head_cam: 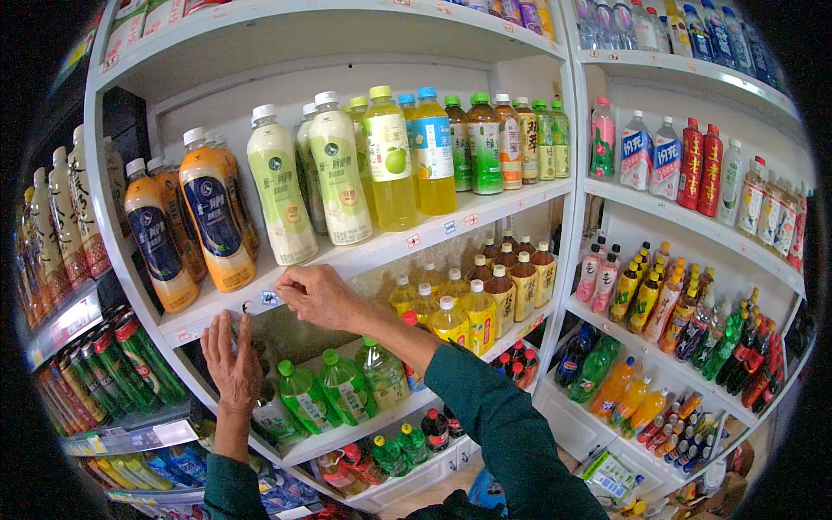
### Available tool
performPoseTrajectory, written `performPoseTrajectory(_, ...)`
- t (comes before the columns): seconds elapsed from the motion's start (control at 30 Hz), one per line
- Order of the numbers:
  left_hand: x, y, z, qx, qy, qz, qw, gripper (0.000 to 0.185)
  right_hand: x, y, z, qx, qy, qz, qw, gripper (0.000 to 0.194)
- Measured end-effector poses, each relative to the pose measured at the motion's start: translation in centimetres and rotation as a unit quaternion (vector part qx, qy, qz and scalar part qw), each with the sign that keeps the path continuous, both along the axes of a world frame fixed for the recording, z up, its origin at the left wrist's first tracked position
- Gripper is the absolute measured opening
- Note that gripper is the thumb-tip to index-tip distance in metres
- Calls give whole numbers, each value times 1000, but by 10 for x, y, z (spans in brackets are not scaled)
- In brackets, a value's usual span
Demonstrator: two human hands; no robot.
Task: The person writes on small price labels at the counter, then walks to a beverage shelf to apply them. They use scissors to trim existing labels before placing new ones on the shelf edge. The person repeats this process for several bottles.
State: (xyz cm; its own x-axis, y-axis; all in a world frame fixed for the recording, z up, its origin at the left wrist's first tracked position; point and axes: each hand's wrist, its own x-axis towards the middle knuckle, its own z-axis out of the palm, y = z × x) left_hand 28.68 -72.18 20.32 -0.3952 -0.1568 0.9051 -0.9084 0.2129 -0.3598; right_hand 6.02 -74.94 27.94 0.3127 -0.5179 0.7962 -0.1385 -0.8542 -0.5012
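Observation:
My left hand (233, 357) rests with its fingers spread against the front edge of the white shelf (390, 250), below the orange milk tea bottles (218, 214). My right hand (318, 296) is at the same edge, under the pale green bottle (283, 188), its thumb and forefinger pinched together; whether something small is between them, I cannot tell. A small blue-bordered label (269, 298) with handwriting is on the edge between the hands. A small dark mark or piece (246, 306) is just above my left fingertips.
Yellow-green juice bottles (392, 162) and green tea bottles (484, 146) continue along the shelf to the right. Under my hands, large green-capped bottles (348, 387) fill a lower shelf. Drink shelves stand at the right (689, 218), and canned drinks (140, 354) at the left.

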Motion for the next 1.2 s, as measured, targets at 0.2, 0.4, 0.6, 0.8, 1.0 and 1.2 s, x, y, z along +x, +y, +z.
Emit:
performPoseTrajectory(0.2, -4, 1, -2, -6, 8, -7, 1000, 45, 0, -3, -3, 12, -5, 15, 1000, 14)
performPoseTrajectory(0.4, -5, 3, 4, -36, -2, -27, 999, 47, 4, -9, -6, 31, -20, 21, 999, 17)
performPoseTrajectory(0.6, -8, 9, 2, -12, 22, -29, 999, 50, -1, -1, 2, -51, 97, -14, 994, 15)
performPoseTrajectory(0.8, -17, 9, 2, -12, 51, -40, 998, 47, 7, 6, 13, -110, 147, -54, 982, 12)
performPoseTrajectory(1.0, -15, 9, 2, -2, 54, -56, 997, 46, 13, 8, 14, -161, 169, -85, 969, 12)
performPoseTrajectory(1.2, -16, 9, -1, -12, 66, -57, 996, 52, 16, 9, 14, -169, 162, -96, 967, 13)
